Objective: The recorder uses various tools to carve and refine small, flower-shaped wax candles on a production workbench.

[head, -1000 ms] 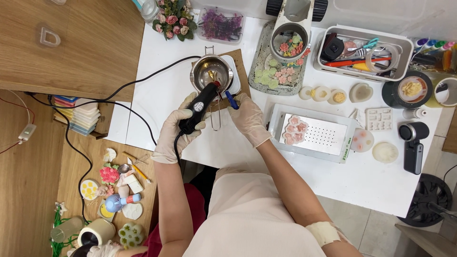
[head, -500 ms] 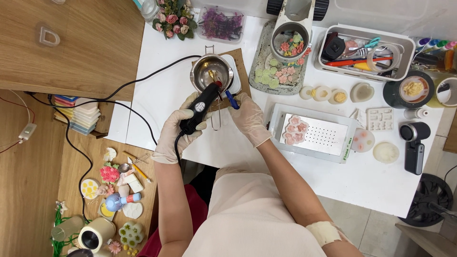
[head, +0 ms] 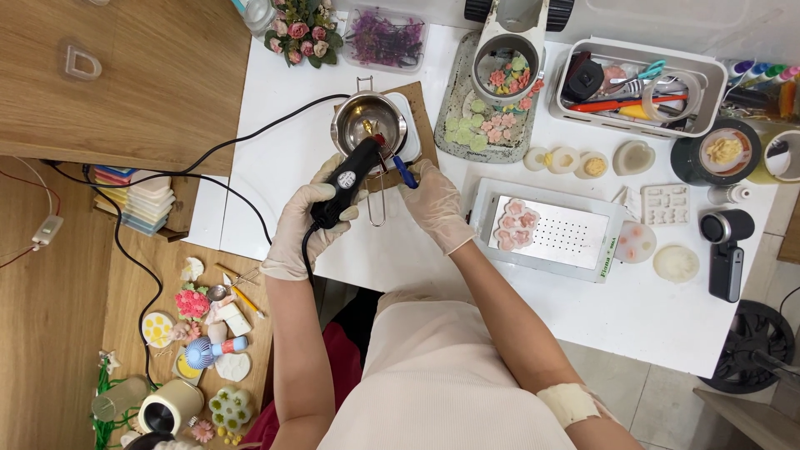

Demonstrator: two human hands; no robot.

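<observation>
Black and corded, the heat tool (head: 348, 179) sits in your gloved left hand (head: 304, 218), fingers wrapped tight round its grip, nozzle aimed at one o'clock into the small metal pot (head: 367, 122). Your right hand (head: 432, 204) pinches a blue-handled tool (head: 404, 171) just beside the pot, at its five o'clock.

Black heat tool (head: 348, 182), pale translucent gloves, silver pot (head: 367, 119) upper centre, blue-handled tool (head: 405, 172), white table (head: 275, 100), pink flowers on the white perforated tray (head: 575, 233).
</observation>
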